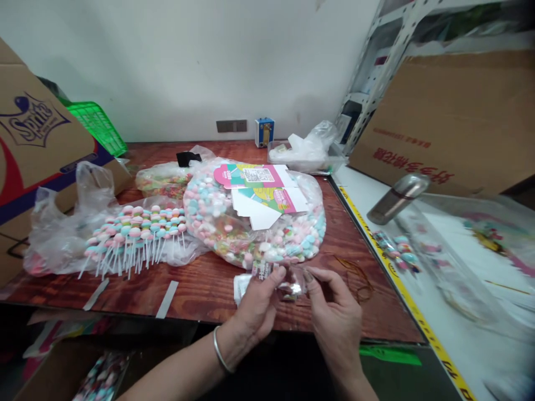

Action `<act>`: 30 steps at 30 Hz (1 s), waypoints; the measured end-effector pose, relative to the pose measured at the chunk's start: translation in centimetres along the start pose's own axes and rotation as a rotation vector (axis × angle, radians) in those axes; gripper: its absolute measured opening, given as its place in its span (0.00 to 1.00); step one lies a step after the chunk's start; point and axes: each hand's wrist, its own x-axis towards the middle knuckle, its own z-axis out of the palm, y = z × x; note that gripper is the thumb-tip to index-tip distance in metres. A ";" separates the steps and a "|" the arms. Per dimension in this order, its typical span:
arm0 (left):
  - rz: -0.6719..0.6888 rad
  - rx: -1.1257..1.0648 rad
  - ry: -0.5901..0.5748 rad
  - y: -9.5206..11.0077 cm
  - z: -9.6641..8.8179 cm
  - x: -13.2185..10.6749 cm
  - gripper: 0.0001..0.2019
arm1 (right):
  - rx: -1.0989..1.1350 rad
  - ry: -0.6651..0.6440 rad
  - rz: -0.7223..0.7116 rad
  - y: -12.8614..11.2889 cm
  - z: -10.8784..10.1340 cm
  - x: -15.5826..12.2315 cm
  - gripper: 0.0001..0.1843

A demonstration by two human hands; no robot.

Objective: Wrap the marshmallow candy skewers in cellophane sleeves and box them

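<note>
Near the table's front edge, my left hand [259, 303] grips a small clear plastic bag [295, 280] with printing on it. My right hand [336, 312] pinches the other end of the same bag between thumb and fingers. What lies inside the bag is hard to make out. Just behind both hands sits a large clear bag of pink, blue and white marshmallows [288, 245]. Flat printed card boxes [267, 195] lie on top of it. To the left, many marshmallow sticks [137, 228] rest in rows on plastic bags, their white sticks pointing forward.
A Sprite carton [33, 122] and a green basket [98, 125] stand at the left. Rubber bands [359, 278] lie right of my hands. A metal flask [397, 197] and wrapped candies [399, 252] sit on the white right-hand table. Behind are a plastic tray [309, 163] and a blue box [264, 132].
</note>
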 end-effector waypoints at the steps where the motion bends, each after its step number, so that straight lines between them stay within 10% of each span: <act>1: 0.033 -0.037 0.081 0.2 0.2 0.1 0.11 | 0.016 -0.019 0.015 0.0 -0.1 -0.3 0.12; 15: 0.089 0.046 0.249 -0.1 -3.4 -2.3 0.19 | -0.082 -0.317 0.145 0.2 -0.7 -4.7 0.26; 25: 0.123 -0.237 0.309 0.9 -4.1 -1.9 0.24 | -0.207 -0.094 -0.377 -1.5 -0.7 -5.1 0.16; 30: 0.173 -0.130 0.254 0.9 -3.9 -2.5 0.21 | -0.133 -0.182 -0.274 -1.4 1.1 -5.1 0.10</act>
